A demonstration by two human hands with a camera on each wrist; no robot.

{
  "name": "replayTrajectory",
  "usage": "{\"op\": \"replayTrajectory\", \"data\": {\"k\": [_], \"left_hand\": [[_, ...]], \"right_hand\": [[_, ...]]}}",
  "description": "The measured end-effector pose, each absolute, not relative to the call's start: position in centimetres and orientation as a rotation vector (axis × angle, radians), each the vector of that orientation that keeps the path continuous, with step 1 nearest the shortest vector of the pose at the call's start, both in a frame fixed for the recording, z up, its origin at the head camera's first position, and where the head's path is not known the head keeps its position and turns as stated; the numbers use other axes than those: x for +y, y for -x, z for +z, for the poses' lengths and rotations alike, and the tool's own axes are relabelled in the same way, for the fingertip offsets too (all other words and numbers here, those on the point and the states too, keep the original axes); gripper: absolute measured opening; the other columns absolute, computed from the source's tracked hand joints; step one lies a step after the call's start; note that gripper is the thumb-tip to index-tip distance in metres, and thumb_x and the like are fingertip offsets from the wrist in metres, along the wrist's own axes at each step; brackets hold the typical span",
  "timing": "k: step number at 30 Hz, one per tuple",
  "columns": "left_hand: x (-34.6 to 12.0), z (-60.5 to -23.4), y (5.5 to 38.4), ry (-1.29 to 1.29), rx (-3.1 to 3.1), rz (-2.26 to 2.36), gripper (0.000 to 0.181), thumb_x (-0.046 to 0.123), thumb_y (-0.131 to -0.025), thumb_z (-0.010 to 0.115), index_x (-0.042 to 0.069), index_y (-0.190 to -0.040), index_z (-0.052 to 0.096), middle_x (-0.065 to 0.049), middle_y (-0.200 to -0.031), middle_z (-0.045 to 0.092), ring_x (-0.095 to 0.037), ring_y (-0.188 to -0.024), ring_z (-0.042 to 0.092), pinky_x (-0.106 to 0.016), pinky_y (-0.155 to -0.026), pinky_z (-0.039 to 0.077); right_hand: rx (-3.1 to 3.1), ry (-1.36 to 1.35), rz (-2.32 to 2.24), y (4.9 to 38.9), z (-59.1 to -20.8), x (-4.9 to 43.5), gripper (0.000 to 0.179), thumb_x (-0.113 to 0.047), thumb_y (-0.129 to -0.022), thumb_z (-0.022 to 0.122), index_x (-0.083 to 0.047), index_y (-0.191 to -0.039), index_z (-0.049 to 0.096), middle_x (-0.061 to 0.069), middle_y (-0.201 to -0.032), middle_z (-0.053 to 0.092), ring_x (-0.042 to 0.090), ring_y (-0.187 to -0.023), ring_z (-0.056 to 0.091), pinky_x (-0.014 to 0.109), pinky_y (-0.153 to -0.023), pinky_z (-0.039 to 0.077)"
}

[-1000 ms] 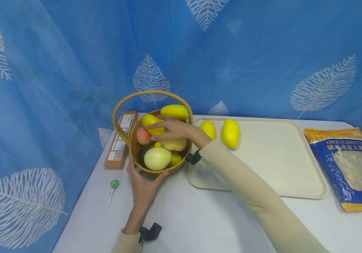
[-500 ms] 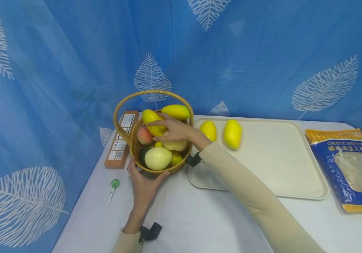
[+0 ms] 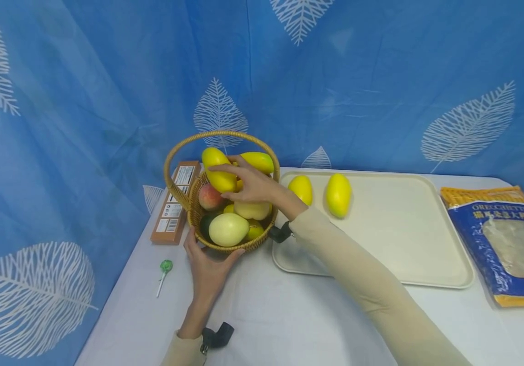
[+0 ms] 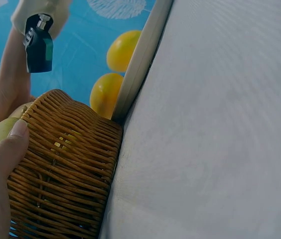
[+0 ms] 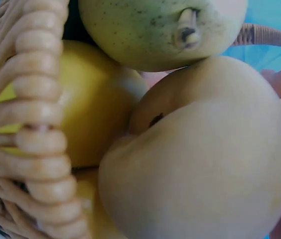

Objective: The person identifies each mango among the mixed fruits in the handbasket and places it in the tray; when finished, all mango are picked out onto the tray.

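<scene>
In the head view my right hand (image 3: 254, 184) holds a yellow mango (image 3: 216, 168) between fingers and thumb, high over the back left of the wicker basket (image 3: 254, 245). My left hand (image 3: 209, 269) grips the basket's near side, its thumb (image 4: 15, 142) at the rim in the left wrist view. Inside the basket are a reddish peach (image 3: 210, 196), a pale yellow-green fruit (image 3: 228, 230), a beige fruit (image 5: 205, 164) and another mango (image 3: 262, 162) with a greenish tip. The right wrist view shows a speckled green fruit (image 5: 145, 30) with a stem beside the beige one.
Right of the basket lies a cream tray (image 3: 399, 229) bearing two mangoes (image 3: 338, 195). Beyond it is a blue pasta bag (image 3: 509, 244). A long brown box (image 3: 167, 231) and a green lollipop (image 3: 166, 266) lie to the left. The basket's tall handle (image 3: 220, 133) arches over the fruit.
My right hand has lifted the mango up and slightly toward the back left, uncovering more of the peach. My left hand and the basket have stayed in place.
</scene>
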State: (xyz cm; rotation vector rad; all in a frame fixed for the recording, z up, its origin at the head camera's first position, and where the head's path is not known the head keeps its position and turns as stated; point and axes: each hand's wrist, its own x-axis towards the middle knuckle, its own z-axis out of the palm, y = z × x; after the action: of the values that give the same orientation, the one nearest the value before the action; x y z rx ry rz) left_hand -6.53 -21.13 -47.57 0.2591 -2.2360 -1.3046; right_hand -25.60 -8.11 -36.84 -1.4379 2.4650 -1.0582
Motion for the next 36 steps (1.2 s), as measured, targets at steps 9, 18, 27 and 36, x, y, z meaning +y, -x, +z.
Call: {"op": "replayTrajectory", "data": {"k": [9, 18, 27, 36], "left_hand": [[-21.1, -47.4, 6.3, -0.280, -2.245, -1.313, 0.123, 0.032, -0.064, 0.093, 0.009, -0.155, 0.014, -0.018, -0.154, 0.022, -0.033, -0.142, 0.026, -0.061, -0.114, 0.025], [-20.9, -47.5, 6.3, -0.258, -2.232, -1.312, 0.122, 0.031, -0.064, 0.093, 0.009, -0.155, 0.015, -0.017, -0.155, 0.022, -0.034, -0.142, 0.026, -0.060, -0.114, 0.025], [-21.0, -47.7, 6.2, -0.249, -2.223, -1.311, 0.122, 0.030, -0.063, 0.094, 0.009, -0.155, 0.016, -0.018, -0.153, 0.023, -0.033, -0.137, 0.031, -0.056, -0.107, 0.033], [-20.9, -47.6, 6.3, -0.242, -2.214, -1.321, 0.121, 0.028, -0.063, 0.094, 0.008, -0.154, 0.016, -0.019, -0.152, 0.024, -0.031, -0.137, 0.031, -0.053, -0.106, 0.035]], "right_hand": [[2.442, 1.482, -1.112, 24.3, -36.0, -6.7, 0.062, -0.031, -0.089, 0.073, -0.030, -0.145, 0.047, 0.015, -0.149, 0.035, 0.025, -0.136, 0.037, 0.031, -0.095, 0.053], [2.444, 1.497, -1.275, 21.9, -35.2, -3.5, 0.062, -0.030, -0.084, 0.078, -0.025, -0.140, 0.052, 0.016, -0.153, 0.025, 0.027, -0.134, 0.039, 0.031, -0.088, 0.055], [2.424, 1.579, -1.498, 19.4, -35.0, 0.5, 0.062, -0.021, -0.080, 0.082, -0.017, -0.136, 0.055, 0.008, -0.161, 0.015, 0.031, -0.132, 0.045, 0.031, -0.086, 0.058], [2.572, 1.350, -1.445, 17.0, -37.5, 6.1, 0.065, -0.023, -0.075, 0.086, -0.020, -0.133, 0.057, 0.012, -0.156, 0.025, 0.029, -0.128, 0.047, 0.037, -0.085, 0.058]]}}
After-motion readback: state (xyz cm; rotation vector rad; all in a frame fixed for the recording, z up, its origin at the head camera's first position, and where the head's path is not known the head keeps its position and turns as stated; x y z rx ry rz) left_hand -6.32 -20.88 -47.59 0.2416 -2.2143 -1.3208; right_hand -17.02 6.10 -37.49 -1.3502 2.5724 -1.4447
